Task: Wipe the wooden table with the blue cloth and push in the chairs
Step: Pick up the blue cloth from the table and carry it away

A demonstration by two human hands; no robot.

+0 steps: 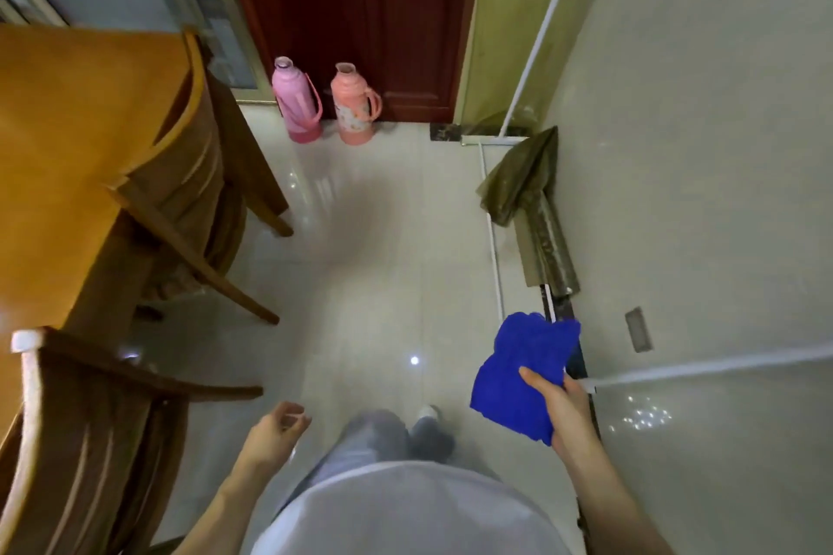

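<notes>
My right hand (563, 406) grips a crumpled blue cloth (523, 374), held out over the tiled floor at the right. My left hand (275, 428) hangs lower left with loosely curled fingers and holds nothing. The wooden table (58, 140) fills the left side. One wooden chair (194, 176) stands against the table's far corner, its back tucked close to the edge. A second wooden chair (90, 428) stands at the lower left beside the table.
Two thermos flasks, a purple flask (295, 101) and a pink flask (354, 106), stand on the floor before a dark red cabinet (360, 14). A green plastic sheet (523, 176) and a white pipe (541, 32) run along the right wall. My legs are visible below.
</notes>
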